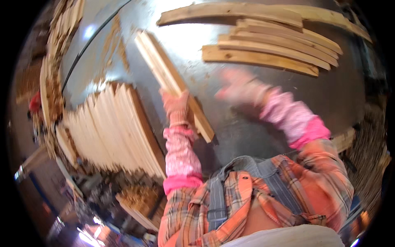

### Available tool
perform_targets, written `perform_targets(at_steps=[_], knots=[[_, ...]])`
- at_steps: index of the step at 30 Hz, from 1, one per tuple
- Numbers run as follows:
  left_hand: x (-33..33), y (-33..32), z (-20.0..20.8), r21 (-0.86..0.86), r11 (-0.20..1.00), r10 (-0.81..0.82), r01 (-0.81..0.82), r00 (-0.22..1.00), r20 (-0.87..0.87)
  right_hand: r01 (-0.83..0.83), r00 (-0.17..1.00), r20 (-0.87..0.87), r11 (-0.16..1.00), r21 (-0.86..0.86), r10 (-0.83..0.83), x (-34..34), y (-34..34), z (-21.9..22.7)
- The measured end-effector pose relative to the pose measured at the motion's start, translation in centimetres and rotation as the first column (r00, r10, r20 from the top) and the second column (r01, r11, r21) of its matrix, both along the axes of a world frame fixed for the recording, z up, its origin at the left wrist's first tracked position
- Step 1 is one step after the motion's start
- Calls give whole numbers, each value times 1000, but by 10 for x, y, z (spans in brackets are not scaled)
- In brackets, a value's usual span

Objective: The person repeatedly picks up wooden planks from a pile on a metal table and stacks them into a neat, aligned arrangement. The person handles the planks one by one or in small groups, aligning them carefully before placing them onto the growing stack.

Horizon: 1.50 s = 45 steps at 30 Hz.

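In its orange-pink knit glove, my left hand (176, 106) is closed around a small bundle of pale wooden strips (158, 61). The bundle slants across the metal table (242, 136), its far end up and left, its near end close to my body. My right hand (240, 86), also gloved, is over the table to the right of the bundle, apart from it. Motion blur smears its fingers, and no wood shows in it. Just beyond that hand lie several loose wooden strips (263, 59), roughly side by side.
Longer wooden strips (230, 11) lie at the table's far edge. To the left stands a tight row of pale strips (111, 127) with uneven ends. A dark cable or seam (88, 43) curves across the far left, with sawdust (113, 47) near it. More stacked wood (51, 90) lines the left.
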<state>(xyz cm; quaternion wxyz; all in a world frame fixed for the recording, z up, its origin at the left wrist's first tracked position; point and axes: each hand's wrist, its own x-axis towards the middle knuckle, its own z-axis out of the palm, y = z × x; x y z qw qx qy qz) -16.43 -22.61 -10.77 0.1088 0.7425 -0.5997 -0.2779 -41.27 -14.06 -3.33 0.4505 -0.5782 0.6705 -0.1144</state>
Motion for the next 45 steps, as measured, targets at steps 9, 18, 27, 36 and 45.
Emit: perform_targets(at_steps=[9,18,27,36,45], knots=[[91,44,30,525,848,521,70,65,-851,142,569,-808,986,-86,-153,-201,68,-58],[130,78,35,369,925,369,-91,443,-817,156,599,-795,988,1,-94,-197,61,-50],[199,79,42,99,991,-135,95,796,590,311,676,-680,947,-85,-283,-154,112,-44],[192,116,34,-447,837,-235,315,945,227,91,687,-609,879,-468,-396,-182,29,-24],[95,85,0,-232,968,-158,96,950,-268,179,584,-770,966,-186,-257,-286,-120,-15]])
